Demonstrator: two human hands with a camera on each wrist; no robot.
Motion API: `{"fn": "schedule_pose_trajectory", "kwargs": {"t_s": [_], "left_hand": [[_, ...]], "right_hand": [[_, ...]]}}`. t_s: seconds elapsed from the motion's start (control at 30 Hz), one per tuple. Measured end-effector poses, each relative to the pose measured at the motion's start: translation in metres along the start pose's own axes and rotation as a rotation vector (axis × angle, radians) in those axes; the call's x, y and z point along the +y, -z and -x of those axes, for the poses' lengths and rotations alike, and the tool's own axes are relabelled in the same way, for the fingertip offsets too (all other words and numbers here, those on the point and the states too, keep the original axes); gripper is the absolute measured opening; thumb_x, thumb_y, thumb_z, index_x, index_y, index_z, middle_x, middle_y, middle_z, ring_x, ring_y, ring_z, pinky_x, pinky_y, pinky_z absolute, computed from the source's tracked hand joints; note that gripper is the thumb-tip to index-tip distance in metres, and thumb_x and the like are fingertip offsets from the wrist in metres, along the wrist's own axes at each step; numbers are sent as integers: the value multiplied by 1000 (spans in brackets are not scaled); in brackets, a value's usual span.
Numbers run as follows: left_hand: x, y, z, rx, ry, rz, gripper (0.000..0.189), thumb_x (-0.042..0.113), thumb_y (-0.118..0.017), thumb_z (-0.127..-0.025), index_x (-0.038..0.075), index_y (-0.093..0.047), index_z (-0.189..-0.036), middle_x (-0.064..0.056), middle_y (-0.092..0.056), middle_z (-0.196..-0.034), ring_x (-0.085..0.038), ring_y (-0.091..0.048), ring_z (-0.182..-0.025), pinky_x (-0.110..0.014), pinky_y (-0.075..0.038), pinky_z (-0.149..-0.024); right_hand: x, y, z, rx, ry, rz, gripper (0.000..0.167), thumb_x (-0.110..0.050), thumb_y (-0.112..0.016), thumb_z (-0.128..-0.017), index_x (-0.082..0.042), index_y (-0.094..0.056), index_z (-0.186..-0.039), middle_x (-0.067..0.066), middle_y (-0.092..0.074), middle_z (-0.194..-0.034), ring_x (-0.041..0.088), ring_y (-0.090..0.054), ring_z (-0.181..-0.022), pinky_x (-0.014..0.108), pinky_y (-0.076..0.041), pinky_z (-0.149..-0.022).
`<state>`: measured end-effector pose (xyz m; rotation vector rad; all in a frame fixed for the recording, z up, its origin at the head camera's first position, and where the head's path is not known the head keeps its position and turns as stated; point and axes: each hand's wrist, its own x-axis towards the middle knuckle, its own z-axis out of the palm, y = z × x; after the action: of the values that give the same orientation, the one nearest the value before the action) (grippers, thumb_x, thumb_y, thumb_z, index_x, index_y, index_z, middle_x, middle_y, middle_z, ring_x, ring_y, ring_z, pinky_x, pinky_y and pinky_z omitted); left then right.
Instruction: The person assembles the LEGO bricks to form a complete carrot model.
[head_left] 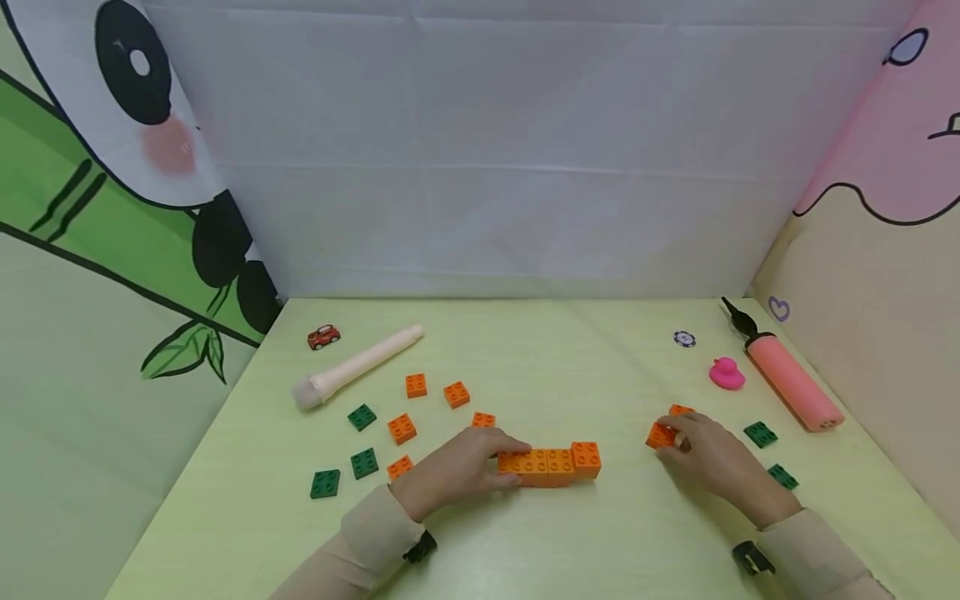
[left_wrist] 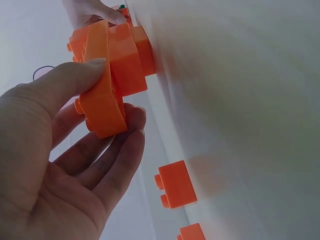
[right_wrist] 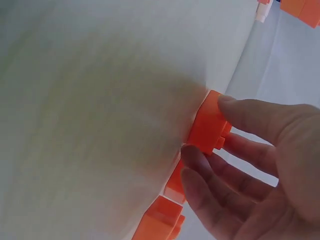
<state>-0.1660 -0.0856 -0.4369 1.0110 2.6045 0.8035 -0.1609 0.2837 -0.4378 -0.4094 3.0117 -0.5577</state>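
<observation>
The left hand [head_left: 463, 472] partly hides the orange brick row [head_left: 551, 467], and the desk [head_left: 570, 550] is cut off along its near edge.

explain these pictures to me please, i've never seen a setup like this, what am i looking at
There is no machine here, only a person working bare-handed. The wide picture comes from a camera on the head, looking forward and down; the two tilted close-ups come from cameras on the left and right wrists. The left hand grips a row of joined orange bricks; the right hand pinches a single orange brick. On the table also lie loose orange bricks, green bricks, a small red car, a pale stick, a round chip, a pink duck and a pink tube with a black nozzle.
</observation>
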Motion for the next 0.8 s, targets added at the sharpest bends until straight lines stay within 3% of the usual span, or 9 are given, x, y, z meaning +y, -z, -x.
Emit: {"fn": "schedule_pose_trajectory", "kwargs": {"t_s": [0.2,0.5,0.7,0.8], "left_hand": [[0,0,0,2,-3,1,41,27,-73,-93,18,-67,-132,6,-67,-124,-4,-61,-105,-23,-51,-89],[1,1,-2,0,-1,13,41,26,-73,-93,18,-67,-132,6,-68,-123,-3,-60,-101,-23,-51,-87],[1,0,-2,9,-11,0,41,26,-73,-92,17,-67,-132,5,-68,-122,-4,-61,-102,-23,-51,-87],[1,0,-2,13,-16,-6,40,27,-73,-92,17,-68,-131,5,-69,-120,-4,-61,-100,-23,-51,-88]], "right_hand": [[-3,1,-1,16,12,-42,40,-21,-74,-90,-3,-66,-125,4,-63,-99,17,-58,-84,29,-50,-67],[-33,3,-2,200,219,-222,36,-22,-73,-93,-13,-68,-127,-2,-63,-115,11,-58,-88,26,-55,-72],[-64,0,-5,172,302,-300,38,-29,-72,-93,-20,-67,-130,-5,-61,-121,14,-60,-100,32,-57,-80],[-79,-6,-6,160,387,-331,36,-28,-72,-93,-22,-68,-128,-8,-60,-121,13,-60,-106,33,-57,-85]]}}
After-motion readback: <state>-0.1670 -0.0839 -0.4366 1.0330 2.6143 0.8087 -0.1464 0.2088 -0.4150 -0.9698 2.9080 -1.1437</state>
